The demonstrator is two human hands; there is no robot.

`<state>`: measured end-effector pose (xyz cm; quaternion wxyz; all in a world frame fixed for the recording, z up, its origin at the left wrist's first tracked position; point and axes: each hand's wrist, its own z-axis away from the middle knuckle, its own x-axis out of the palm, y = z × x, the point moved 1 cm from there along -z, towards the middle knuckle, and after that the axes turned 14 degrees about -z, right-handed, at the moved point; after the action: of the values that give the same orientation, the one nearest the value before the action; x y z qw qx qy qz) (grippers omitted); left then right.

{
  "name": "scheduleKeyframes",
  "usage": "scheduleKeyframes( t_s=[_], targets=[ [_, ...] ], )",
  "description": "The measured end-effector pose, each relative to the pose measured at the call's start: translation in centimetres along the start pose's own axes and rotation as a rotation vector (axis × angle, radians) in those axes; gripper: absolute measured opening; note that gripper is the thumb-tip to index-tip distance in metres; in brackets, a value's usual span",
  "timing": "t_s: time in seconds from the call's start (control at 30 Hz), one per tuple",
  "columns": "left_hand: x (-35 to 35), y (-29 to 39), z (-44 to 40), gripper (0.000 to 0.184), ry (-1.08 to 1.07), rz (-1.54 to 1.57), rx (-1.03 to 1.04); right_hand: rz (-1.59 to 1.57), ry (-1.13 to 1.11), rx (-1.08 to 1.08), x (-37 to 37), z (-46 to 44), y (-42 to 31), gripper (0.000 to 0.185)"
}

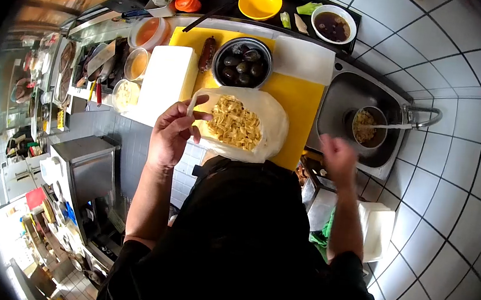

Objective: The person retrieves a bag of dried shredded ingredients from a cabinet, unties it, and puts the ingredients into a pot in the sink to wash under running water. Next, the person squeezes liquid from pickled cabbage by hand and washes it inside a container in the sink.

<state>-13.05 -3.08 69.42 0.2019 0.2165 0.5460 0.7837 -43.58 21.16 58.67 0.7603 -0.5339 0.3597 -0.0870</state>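
A clear plastic bag (273,121) lies open on the yellow board (301,106), with pale yellow chopped pieces (234,125) inside. My left hand (177,127) pinches the bag's left edge between thumb and fingers. To the right, my right hand (338,154) is in the air near the sink's front left edge; it is blurred, and its fingers look curled, with their contents unclear. In the sink (336,107) a metal pot (377,142) holds similar pieces, and water from the faucet (425,117) runs into it. Behind the bag stands a metal bowl (242,62) of dark round items.
A white block-shaped box (166,78) stands left of the board. Tubs (138,63) line the counter's left side. On the back shelf are a yellow bowl (260,3) and a white bowl of dark liquid (333,25). A white bin (375,231) is below right.
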Motion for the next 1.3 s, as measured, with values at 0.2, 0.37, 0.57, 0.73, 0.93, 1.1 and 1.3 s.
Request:
scheduleKeyframes(
  t_s=[0.2,0.37,0.57,0.73,0.93,1.1,1.3],
  targets=[
    [-0.7,0.5,-0.7,0.022,-0.178,-0.037,0.040,0.162,-0.485,-0.609,9.5,3.5,-12.2,0.023],
    [-2.2,1.4,-1.3,0.010,-0.256,-0.017,0.025,0.693,-0.740,-0.393,10.5,1.7,-10.0,0.031],
    [-4.7,1.7,-0.8,0.016,-0.293,0.018,0.051,0.354,-0.329,-0.509,3.3,2.8,-15.5,0.022],
    [-5.2,3.0,-0.1,0.012,-0.372,0.052,0.130,0.211,0.132,-0.638,4.0,3.6,-16.5,0.018],
    [-4.7,2.9,1.1,0.009,-0.373,-0.125,0.249,-0.145,0.422,-0.469,7.8,3.7,-13.9,0.015],
    [-5.1,1.1,1.4,0.009,-0.314,-0.305,0.261,-0.223,0.335,-0.507,10.3,3.3,-12.0,0.021],
    [-5.1,1.7,2.4,0.010,-0.294,-0.268,0.300,-0.301,0.349,-0.256,9.7,3.9,-14.0,0.023]
  ],
)
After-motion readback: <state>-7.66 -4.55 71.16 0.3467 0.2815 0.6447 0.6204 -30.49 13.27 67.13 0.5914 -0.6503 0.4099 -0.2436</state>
